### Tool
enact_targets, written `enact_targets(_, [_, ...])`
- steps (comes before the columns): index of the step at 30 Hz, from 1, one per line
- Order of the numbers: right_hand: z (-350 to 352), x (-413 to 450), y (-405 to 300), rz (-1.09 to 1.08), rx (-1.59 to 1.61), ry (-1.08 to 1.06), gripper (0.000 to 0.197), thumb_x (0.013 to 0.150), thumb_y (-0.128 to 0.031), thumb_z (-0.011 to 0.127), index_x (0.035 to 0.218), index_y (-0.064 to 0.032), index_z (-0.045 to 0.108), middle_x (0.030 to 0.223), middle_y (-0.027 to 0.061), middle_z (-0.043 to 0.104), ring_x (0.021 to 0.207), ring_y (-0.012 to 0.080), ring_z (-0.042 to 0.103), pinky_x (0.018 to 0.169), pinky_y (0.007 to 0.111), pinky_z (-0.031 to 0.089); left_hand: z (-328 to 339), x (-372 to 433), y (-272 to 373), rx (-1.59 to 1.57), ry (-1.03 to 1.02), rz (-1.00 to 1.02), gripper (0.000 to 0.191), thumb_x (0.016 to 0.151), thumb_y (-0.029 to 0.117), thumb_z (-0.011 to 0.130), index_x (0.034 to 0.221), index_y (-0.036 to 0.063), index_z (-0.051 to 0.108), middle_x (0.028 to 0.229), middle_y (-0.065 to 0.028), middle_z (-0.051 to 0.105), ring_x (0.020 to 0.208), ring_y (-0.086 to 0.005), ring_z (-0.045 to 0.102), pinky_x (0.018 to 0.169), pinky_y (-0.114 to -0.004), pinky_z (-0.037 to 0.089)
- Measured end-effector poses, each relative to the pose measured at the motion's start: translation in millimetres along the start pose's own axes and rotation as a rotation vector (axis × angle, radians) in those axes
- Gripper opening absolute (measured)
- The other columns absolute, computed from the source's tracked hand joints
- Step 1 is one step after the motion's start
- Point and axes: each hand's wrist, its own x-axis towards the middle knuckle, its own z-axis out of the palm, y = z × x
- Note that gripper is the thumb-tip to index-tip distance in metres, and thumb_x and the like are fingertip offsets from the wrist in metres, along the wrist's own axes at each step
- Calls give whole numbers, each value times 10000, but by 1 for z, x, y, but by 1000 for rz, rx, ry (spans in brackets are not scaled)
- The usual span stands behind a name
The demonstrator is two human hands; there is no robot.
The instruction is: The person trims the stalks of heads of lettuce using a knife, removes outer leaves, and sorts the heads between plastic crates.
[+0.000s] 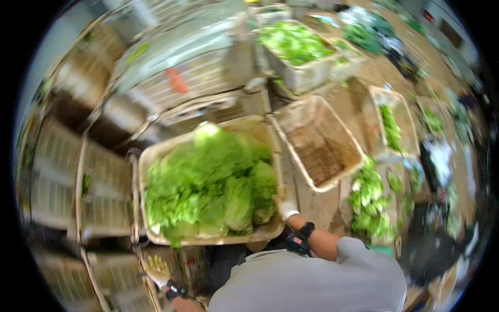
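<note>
A large plastic crate [183,241] heaped with leafy green lettuce [218,171] stands in front of me. My right hand [286,206], in a pale glove, is against the crate's right side near its front corner; its fingers are partly hidden, so a grip cannot be made out. My left hand [157,269], in a glove with a yellowish palm, is held off the crate's lower left corner, palm up and fingers spread, with nothing in it. Dark bands are around both wrists.
An empty crate [319,144] stands to the right, with another crate [415,128] holding some greens beyond it. Loose lettuce [368,195] lies on the floor. Stacked crates [105,187] line the left. A crate of greens [308,76] stands at the back.
</note>
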Motion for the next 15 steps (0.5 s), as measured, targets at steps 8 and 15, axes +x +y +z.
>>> enact_targets(8, [-39, -20, -31, 206, 118, -15, 738, 854, -637, 342, 1179, 4, 511, 1102, 302, 544, 1013, 436, 529, 846, 453, 416, 59, 180, 34, 1110, -132, 518, 278, 839, 232, 568, 1015, 25, 628, 916, -96, 646, 864, -207, 605, 722, -332, 488])
enact_targets(15, [-36, 4, 9, 220, 29, -73, 722, 860, -615, 363, 1109, 33, 561, 1014, 303, 584, 1002, 437, 541, 863, 448, 413, 84, 266, 18, 1584, -42, 623, 399, 785, 276, 522, 1057, -13, 565, 1016, -204, 611, 899, -369, 574, 793, -397, 444])
